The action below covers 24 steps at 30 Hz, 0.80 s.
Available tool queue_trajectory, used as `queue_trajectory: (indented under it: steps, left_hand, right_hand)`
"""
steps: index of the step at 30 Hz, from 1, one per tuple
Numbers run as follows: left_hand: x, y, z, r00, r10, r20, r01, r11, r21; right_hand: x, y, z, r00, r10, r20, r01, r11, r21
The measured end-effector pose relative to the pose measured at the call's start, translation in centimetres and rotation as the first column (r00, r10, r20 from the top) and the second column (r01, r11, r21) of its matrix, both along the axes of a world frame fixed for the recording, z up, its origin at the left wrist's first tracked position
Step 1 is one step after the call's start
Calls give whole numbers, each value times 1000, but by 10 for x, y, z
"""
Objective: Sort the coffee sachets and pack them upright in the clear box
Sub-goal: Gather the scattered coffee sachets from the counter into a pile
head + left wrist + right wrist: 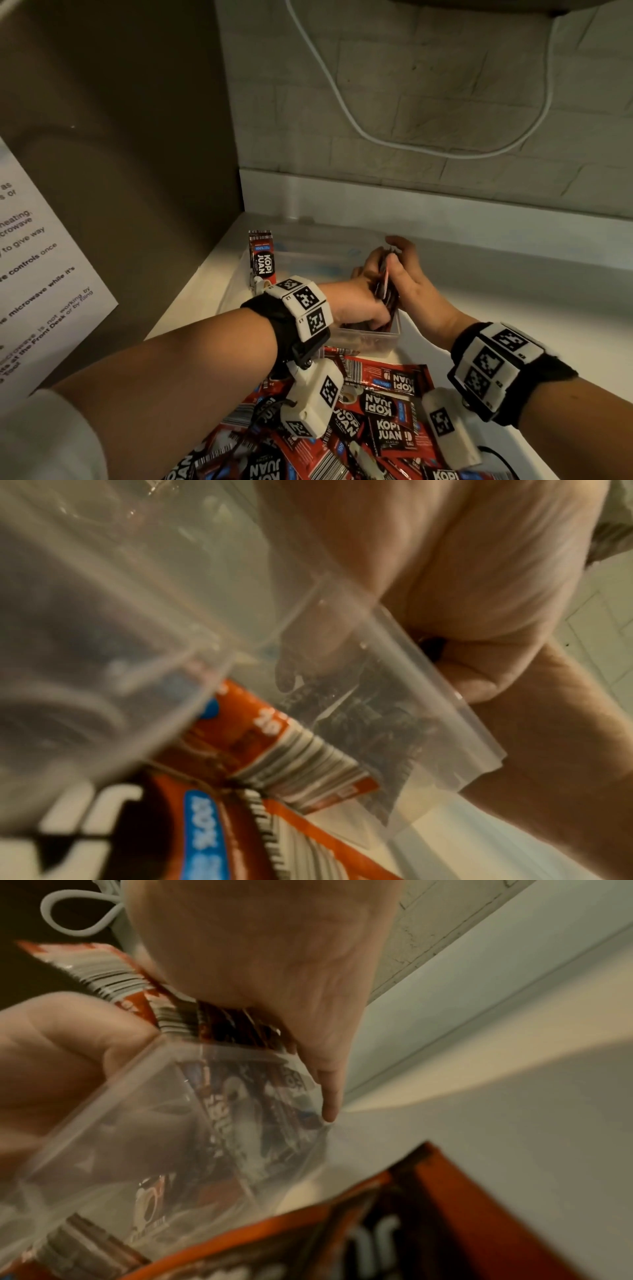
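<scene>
Head view, middle of the frame: both hands, left (359, 305) and right (407, 274), hold sachets (385, 287) upright in the box (366, 337), fingers curled round them.

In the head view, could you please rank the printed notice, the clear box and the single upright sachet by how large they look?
1. printed notice, though it sits nearer the camera, so its lead is unsure.
2. clear box, partly hidden by both hands.
3. upright sachet, plainly smallest.
</scene>
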State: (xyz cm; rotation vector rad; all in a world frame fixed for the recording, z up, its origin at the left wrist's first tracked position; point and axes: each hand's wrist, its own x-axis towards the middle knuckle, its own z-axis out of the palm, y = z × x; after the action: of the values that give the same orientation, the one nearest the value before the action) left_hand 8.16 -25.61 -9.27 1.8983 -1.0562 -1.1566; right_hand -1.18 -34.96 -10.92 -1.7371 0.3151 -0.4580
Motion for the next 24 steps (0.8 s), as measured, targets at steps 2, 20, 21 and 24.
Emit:
queue_trajectory:
  steps: [2,20,21,24]
  left_hand:
    - [0,0,0,1000,21,-6,-21,1000,-11]
    - [1,2,-6,999,-2,46,5,999,-53]
    - [2,1,-7,998,-24,63,27,999,-47]
    - [3,2,-6,993,-46,108,50,998,-42]
  right_hand:
    - [-5,-2,0,1000,15,-5,-15,999,46]
    - [-5,2,5,997,-59,-42,68,967,245]
    - [-6,2,5,997,-62,-44,71,967,244]
    - [-7,4,7,997,-65,-46,74,969,235]
